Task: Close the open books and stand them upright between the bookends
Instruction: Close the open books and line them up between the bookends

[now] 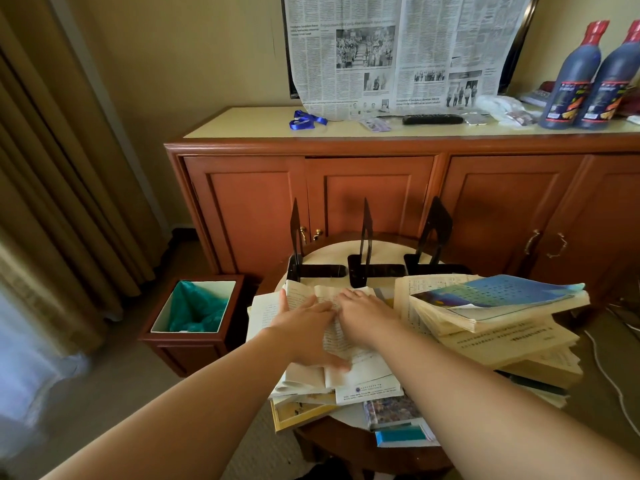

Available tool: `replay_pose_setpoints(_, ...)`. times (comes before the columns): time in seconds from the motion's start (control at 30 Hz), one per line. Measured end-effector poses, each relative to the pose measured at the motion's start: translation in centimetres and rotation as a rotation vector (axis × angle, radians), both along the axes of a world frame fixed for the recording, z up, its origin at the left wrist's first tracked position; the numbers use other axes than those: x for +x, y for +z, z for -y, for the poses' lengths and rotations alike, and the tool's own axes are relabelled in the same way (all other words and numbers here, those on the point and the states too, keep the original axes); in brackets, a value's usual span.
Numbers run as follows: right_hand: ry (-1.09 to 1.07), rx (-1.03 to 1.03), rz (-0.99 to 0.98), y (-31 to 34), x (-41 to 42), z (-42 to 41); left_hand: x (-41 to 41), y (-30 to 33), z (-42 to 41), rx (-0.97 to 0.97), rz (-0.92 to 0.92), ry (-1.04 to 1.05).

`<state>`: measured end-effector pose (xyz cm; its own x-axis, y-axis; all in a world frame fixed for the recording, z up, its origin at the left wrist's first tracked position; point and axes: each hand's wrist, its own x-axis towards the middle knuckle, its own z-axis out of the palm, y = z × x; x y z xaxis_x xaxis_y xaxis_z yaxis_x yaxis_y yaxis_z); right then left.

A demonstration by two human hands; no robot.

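An open book (341, 344) with cream printed pages lies on top of a loose pile on the small round table (329, 252). My left hand (304, 327) rests flat on its left page, fingers spread, thumb by the lower page. My right hand (363, 311) lies flat on the right page, touching the left hand. Three black metal bookends (296, 237) (365, 233) (436, 230) stand upright at the table's far side with nothing between them. A stack of open books (491, 317), topped by a blue cover, sits at the right.
More closed books (394, 410) poke out at the table's near edge. A wooden bin (194, 306) with a green liner stands at the left. Behind is a wooden cabinet (381, 188) carrying two dark bottles (585, 77), a remote and a newspaper. Curtains hang at the left.
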<state>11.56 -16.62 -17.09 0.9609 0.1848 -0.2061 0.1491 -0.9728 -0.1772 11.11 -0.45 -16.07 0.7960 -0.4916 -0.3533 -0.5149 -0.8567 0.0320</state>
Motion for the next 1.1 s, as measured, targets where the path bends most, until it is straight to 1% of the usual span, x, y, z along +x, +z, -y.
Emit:
replay_pose_setpoints(0.2,0.002,-0.12,0.024,-0.4,0.3,-0.5,-0.3,0.0,0.2,0.006,0.012,0.012)
replay_pose_setpoints(0.33,0.108,-0.155,0.062,-1.1,-2.6,0.5,-0.2,-0.3,0.3,0.004,0.017,0.025)
replay_pose_setpoints(0.53,0.15,-0.146,0.089,-1.9,-8.1,1.4,-0.5,-0.5,0.2,0.011,0.016,0.036)
replay_pose_setpoints(0.67,0.154,-0.112,0.074,-1.8,-9.6,1.6,-0.8,-0.6,0.1,0.009,0.016,0.035)
replay_pose_setpoints(0.77,0.146,-0.099,0.035,-1.2,-8.6,1.4,-1.0,-0.5,0.0,0.009,0.015,0.033)
replay_pose_setpoints(0.87,0.129,-0.108,-0.002,-0.6,-5.8,1.0,-1.1,-0.6,-0.1,-0.001,0.009,0.042)
replay_pose_setpoints(1.1,-0.015,-0.077,-0.032,-0.9,0.4,0.4,-0.9,-1.0,-0.2,-0.035,0.023,0.039)
